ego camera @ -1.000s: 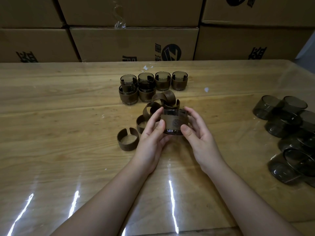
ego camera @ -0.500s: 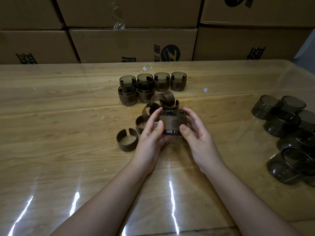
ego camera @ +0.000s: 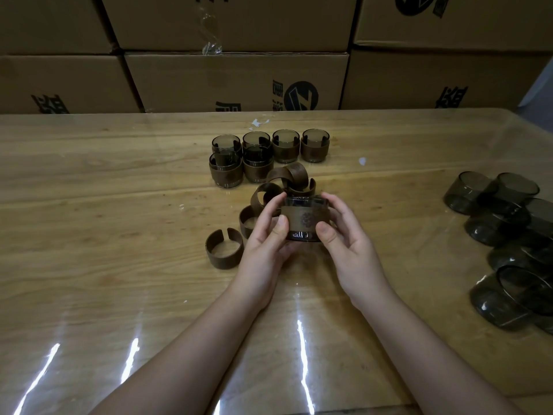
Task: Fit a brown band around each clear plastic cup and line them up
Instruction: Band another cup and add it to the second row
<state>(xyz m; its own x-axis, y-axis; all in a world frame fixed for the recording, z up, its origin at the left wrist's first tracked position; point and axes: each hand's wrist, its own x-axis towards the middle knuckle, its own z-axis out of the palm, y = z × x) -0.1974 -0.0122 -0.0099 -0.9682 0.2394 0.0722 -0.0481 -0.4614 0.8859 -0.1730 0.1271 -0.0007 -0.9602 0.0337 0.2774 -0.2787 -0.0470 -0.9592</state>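
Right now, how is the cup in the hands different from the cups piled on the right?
The held cup wears a brown band; the piled cups are bare. The held cup is gripped upright by the left hand and right hand; the piled cups lie on the table, several tipped on their sides. Both are smoky clear plastic.

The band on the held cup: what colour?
The band is brown, with a darker round emblem; head view.
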